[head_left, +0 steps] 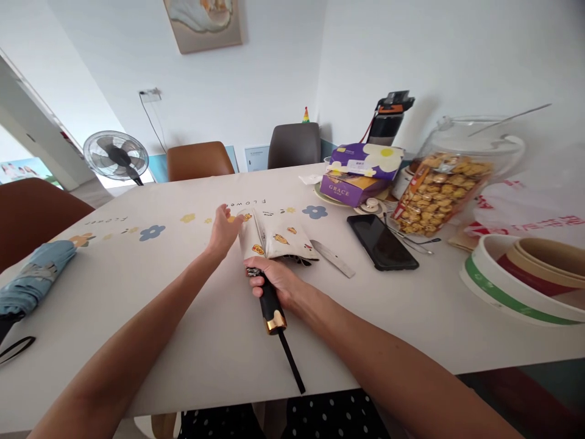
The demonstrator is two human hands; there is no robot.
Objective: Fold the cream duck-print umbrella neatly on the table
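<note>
A folded umbrella with a cream canopy [286, 239] printed with small yellow and orange figures lies above the table in front of me. Wrapped round it just above its black handle [270, 302] is my right hand [274, 277]. The handle ends in a gold band, and a black strap [291, 361] hangs from it towards me. My left hand [223, 230] is at the canopy's left edge, thumb and fingers apart. Its thumb reaches the cloth; whether it presses on it I cannot tell. One canopy flap spreads loosely to the right.
A light blue folded umbrella [39, 277] lies at the left. To the right are a knife-like blade [333, 258], a black phone [382, 241], glasses [411, 240], a purple box [350, 188], a clear jug [475, 137], a snack bag [441, 192] and paper bowls [484, 277].
</note>
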